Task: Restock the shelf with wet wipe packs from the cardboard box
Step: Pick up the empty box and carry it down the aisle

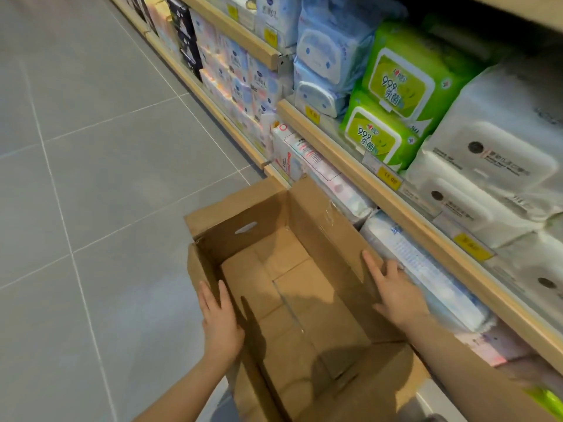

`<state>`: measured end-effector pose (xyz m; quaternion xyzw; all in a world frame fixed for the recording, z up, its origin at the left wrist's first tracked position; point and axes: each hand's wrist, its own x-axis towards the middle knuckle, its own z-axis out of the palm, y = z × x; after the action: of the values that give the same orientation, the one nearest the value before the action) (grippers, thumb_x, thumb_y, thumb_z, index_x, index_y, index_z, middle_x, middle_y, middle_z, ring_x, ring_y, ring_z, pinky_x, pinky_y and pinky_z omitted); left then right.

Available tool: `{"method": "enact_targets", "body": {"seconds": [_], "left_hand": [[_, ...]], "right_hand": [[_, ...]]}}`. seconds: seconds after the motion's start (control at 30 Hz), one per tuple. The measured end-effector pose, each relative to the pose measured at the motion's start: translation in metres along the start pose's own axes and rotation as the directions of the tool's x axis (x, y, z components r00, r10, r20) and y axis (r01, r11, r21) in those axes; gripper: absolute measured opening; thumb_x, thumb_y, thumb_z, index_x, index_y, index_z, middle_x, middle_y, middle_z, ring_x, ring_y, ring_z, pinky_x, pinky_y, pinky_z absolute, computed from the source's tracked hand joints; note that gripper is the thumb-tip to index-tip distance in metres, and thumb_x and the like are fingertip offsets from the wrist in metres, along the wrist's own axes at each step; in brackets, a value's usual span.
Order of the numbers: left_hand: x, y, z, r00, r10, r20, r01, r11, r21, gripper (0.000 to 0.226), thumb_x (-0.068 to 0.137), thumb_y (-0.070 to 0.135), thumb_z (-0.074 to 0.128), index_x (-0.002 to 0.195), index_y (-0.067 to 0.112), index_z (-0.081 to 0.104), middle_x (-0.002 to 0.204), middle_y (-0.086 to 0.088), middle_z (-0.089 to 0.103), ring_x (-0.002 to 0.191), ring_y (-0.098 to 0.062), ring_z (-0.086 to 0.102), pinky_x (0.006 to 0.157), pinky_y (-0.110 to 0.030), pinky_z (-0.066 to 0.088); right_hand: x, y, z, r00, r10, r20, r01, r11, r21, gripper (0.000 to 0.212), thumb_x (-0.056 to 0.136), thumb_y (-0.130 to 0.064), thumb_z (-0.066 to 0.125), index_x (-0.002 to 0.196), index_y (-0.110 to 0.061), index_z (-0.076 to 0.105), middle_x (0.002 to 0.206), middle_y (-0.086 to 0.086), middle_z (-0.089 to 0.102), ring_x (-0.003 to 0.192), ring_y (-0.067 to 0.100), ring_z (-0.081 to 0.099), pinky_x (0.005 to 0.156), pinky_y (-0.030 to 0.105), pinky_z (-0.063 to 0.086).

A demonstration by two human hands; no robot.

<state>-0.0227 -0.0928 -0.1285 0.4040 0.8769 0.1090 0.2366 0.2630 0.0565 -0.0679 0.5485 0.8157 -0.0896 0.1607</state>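
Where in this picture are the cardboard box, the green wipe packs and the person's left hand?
cardboard box (292, 287): head view, on its bare inner floor.
green wipe packs (399, 83): head view, on the upper pack's lid label.
left hand (221, 322): head view, on the back of the hand at the box's left wall.

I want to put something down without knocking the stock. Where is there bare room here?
Free: the bare bottom of the cardboard box, between the left hand and right hand on its walls, and the grey floor tiles left of it. Crowded: the shelf, packed with green packs and white packs.
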Motion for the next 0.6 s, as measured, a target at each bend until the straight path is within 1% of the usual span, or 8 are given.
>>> {"method": "enact_targets", "body": {"seconds": [0.07, 0.17, 0.3, 0.37, 0.43, 0.5, 0.6], "left_hand": [[0.006, -0.002, -0.003, 1.000, 0.019, -0.011, -0.020, 0.998, -0.062, 0.097, 0.084, -0.004, 0.057, 0.149, 0.013, -0.013, 0.152, -0.010, -0.032, 0.143, -0.030, -0.020, 0.116, -0.039, 0.008], [0.020, -0.002, -0.019, 0.999, 0.033, -0.028, -0.036, 0.990, -0.136, 0.095, 0.084, -0.007, 0.055, 0.149, 0.013, -0.012, 0.153, -0.007, -0.029, 0.143, -0.026, -0.020, 0.117, -0.037, 0.004], [0.038, -0.004, -0.069, 0.998, 0.010, -0.056, -0.025, 0.965, -0.263, 0.092, 0.085, -0.012, 0.050, 0.150, 0.016, -0.009, 0.153, -0.008, -0.029, 0.143, -0.025, -0.021, 0.116, -0.035, 0.000], [0.046, -0.008, -0.103, 0.997, -0.016, -0.070, -0.008, 0.948, -0.317, 0.092, 0.085, -0.013, 0.049, 0.150, 0.018, -0.008, 0.154, -0.010, -0.027, 0.144, -0.026, -0.018, 0.117, -0.036, 0.002], [0.053, -0.010, -0.140, 0.993, 0.012, -0.116, -0.051, 0.938, -0.344, 0.092, 0.085, -0.013, 0.048, 0.150, 0.019, -0.009, 0.156, -0.009, -0.022, 0.145, -0.026, -0.013, 0.117, -0.036, 0.004], [0.061, -0.013, -0.179, 0.981, 0.045, -0.187, -0.106, 0.938, -0.331, 0.092, 0.084, -0.013, 0.048, 0.150, 0.018, -0.009, 0.157, -0.008, -0.019, 0.146, -0.025, -0.008, 0.118, -0.035, 0.007], [0.074, -0.018, -0.232, 0.954, 0.065, -0.292, -0.157, 0.939, -0.305, 0.093, 0.082, -0.015, 0.049, 0.150, 0.014, -0.007, 0.157, -0.010, -0.016, 0.146, -0.028, -0.004, 0.119, -0.036, 0.009]], "right_hand": [[0.001, -0.007, -0.003, 0.999, -0.002, -0.036, 0.002, 1.000, -0.011, 0.113, 0.078, -0.019, 0.070, 0.144, -0.033, -0.021, 0.131, 0.010, 0.025, 0.112, 0.026, 0.048, 0.079, 0.029, 0.052], [0.002, -0.020, -0.019, 0.998, 0.002, -0.065, -0.003, 1.000, -0.012, 0.109, 0.081, -0.012, 0.065, 0.145, -0.032, -0.019, 0.129, 0.010, 0.028, 0.108, 0.026, 0.048, 0.075, 0.028, 0.050], [0.003, -0.041, -0.062, 0.990, -0.005, -0.140, 0.005, 1.000, -0.003, 0.110, 0.078, -0.011, 0.066, 0.147, -0.029, -0.017, 0.126, 0.011, 0.030, 0.094, 0.023, 0.051, 0.057, 0.024, 0.037], [0.003, -0.055, -0.086, 0.988, -0.010, -0.156, 0.016, 0.999, 0.036, 0.111, 0.076, -0.011, 0.068, 0.147, -0.029, -0.015, 0.128, 0.013, 0.028, 0.091, 0.025, 0.052, 0.051, 0.024, 0.033], [0.005, -0.072, -0.113, 0.979, -0.021, -0.201, 0.035, 0.997, 0.067, 0.113, 0.075, -0.014, 0.070, 0.147, -0.030, -0.015, 0.128, 0.014, 0.028, 0.089, 0.026, 0.054, 0.051, 0.025, 0.035], [0.009, -0.091, -0.140, 0.963, -0.034, -0.267, 0.056, 0.995, 0.078, 0.115, 0.073, -0.017, 0.073, 0.148, -0.030, -0.013, 0.125, 0.012, 0.031, 0.087, 0.025, 0.053, 0.056, 0.028, 0.038], [0.018, -0.120, -0.176, 0.943, -0.066, -0.327, 0.096, 0.992, 0.077, 0.115, 0.073, -0.023, 0.074, 0.149, -0.028, -0.011, 0.125, 0.011, 0.031, 0.079, 0.023, 0.049, 0.057, 0.029, 0.038]]}}
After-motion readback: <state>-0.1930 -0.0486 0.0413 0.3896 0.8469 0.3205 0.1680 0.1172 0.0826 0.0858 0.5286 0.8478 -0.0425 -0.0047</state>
